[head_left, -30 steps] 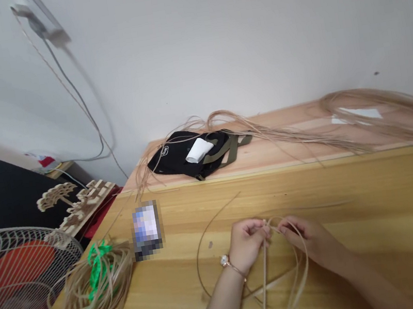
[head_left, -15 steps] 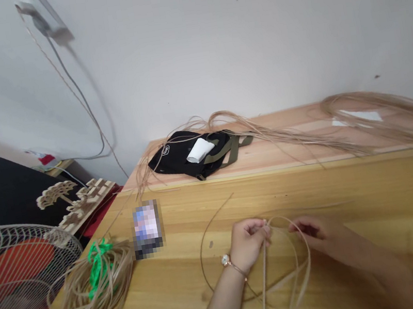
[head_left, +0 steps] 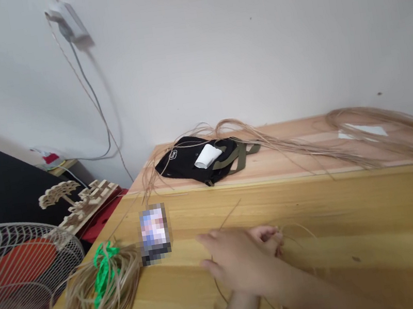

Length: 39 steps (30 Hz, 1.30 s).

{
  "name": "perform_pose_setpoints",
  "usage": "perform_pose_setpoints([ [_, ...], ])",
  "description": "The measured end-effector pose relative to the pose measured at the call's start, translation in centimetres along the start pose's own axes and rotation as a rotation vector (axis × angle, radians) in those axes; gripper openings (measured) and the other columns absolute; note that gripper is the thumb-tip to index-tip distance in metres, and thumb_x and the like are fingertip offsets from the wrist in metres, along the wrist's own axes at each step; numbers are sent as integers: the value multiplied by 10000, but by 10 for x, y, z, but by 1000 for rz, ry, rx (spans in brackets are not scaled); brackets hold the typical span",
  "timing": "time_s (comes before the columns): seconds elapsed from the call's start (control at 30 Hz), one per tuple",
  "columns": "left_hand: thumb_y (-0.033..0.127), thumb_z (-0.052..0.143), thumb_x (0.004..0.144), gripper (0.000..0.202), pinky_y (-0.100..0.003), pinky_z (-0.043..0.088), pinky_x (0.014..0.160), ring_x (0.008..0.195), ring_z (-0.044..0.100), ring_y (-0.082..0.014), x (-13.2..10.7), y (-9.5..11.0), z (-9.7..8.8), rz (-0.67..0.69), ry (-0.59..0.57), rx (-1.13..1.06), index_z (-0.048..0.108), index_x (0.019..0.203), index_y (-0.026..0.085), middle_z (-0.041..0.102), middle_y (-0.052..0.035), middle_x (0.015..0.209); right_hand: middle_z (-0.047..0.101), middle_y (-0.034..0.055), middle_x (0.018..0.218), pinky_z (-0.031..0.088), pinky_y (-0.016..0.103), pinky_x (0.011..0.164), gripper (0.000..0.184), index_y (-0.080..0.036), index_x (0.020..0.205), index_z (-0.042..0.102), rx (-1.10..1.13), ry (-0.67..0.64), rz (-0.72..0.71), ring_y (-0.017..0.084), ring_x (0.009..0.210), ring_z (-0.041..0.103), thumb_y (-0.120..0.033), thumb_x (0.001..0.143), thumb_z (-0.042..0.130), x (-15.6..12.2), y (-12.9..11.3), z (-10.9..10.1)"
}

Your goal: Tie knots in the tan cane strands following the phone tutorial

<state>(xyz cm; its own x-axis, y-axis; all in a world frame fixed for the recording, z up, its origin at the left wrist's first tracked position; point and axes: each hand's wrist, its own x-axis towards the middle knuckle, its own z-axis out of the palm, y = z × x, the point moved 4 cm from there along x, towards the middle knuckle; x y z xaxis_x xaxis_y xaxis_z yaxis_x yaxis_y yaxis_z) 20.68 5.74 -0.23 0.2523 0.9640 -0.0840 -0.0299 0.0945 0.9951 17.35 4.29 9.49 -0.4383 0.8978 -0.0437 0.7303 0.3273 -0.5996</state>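
Observation:
My right hand [head_left: 235,263] reaches leftward across my left hand, fingers stretched out and apart, with nothing visibly in them. Its fingertips are close to a thin curved rattan strand [head_left: 227,215] on the wooden table [head_left: 357,214]. My left hand [head_left: 271,235] is mostly hidden beneath the right one. Only its curled fingers show, pinched on the looped rattan strands [head_left: 300,227]. The left forearm comes up from the bottom edge.
A coil of rattan tied with green string [head_left: 102,288] lies at the table's left corner, beside a phone [head_left: 155,234]. A black bag [head_left: 199,158] and long loose strands [head_left: 383,131] lie along the wall. A fan [head_left: 14,279] stands off the left edge.
My right hand let go of the loop, swung away, then crossed leftward over my left hand. The left hand stayed pinched on the strands. The camera tilted slightly.

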Motion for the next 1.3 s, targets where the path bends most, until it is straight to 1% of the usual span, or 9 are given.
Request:
perform_pose_setpoints([
  [0.07, 315, 643, 589, 182, -215, 289, 378, 374, 421, -96, 2, -5, 3, -105, -28, -38, 613, 540, 143, 490, 2, 432, 628, 140, 961, 448, 428, 642, 421, -156, 1033, 556, -131, -197, -114, 321, 827, 578, -454, 787, 388, 32, -19, 27],
  [0.1, 321, 642, 584, 199, -210, 281, 367, 360, 406, -88, 3, -6, 4, -138, -35, -50, 596, 515, 140, 481, 5, 419, 620, 156, 978, 456, 425, 641, 447, -140, 1055, 539, -183, -253, -107, 319, 839, 580, -463, 791, 376, 47, -24, 38],
  [0.2, 323, 661, 556, 213, -206, 290, 364, 357, 407, -81, 5, -10, 8, -209, -41, -95, 577, 501, 135, 496, 5, 427, 589, 180, 1036, 462, 423, 660, 484, -136, 1139, 473, -236, -268, -99, 315, 885, 571, -454, 780, 411, 80, -37, 60],
  [0.3, 301, 674, 541, 192, -208, 298, 361, 345, 407, -76, 5, -10, 10, -258, -31, -139, 583, 532, 132, 508, 9, 437, 563, 187, 1065, 453, 422, 683, 531, -156, 1214, 394, -270, -229, -100, 312, 910, 559, -451, 774, 433, 96, -41, 71],
  [0.47, 257, 676, 537, 173, -201, 272, 344, 324, 388, -61, 5, -8, 10, -286, -15, -191, 564, 507, 128, 481, 25, 412, 552, 162, 1062, 438, 397, 720, 519, -193, 1202, 400, -306, -186, -118, 290, 926, 545, -472, 765, 439, 100, -37, 81],
  [0.67, 252, 684, 530, 163, -197, 274, 345, 325, 393, -58, 4, -8, 11, -291, -16, -210, 588, 539, 121, 495, 25, 414, 553, 148, 1044, 434, 392, 719, 502, -212, 1192, 400, -316, -146, -123, 282, 924, 541, -499, 780, 398, 101, -34, 86],
  [0.8, 240, 677, 543, 157, -192, 261, 344, 324, 387, -53, 4, -8, 10, -281, -23, -200, 578, 511, 123, 488, 28, 403, 559, 138, 1030, 431, 387, 730, 477, -219, 1166, 423, -314, -135, -129, 273, 936, 535, -492, 776, 413, 101, -34, 87],
  [1.07, 202, 646, 575, 153, -183, 270, 343, 321, 387, -46, 3, -7, 10, -261, -32, -192, 543, 490, 126, 480, 35, 405, 560, 147, 1032, 433, 384, 720, 499, -210, 1186, 408, -322, -130, -122, 274, 919, 541, -492, 775, 425, 101, -35, 86],
  [1.3, 206, 640, 580, 132, -184, 271, 341, 320, 392, -48, 4, -11, 10, -265, -28, -173, 555, 522, 124, 483, 35, 411, 561, 142, 1034, 428, 384, 732, 483, -213, 1172, 426, -325, -125, -124, 275, 922, 539, -489, 775, 423, 101, -34, 87],
])
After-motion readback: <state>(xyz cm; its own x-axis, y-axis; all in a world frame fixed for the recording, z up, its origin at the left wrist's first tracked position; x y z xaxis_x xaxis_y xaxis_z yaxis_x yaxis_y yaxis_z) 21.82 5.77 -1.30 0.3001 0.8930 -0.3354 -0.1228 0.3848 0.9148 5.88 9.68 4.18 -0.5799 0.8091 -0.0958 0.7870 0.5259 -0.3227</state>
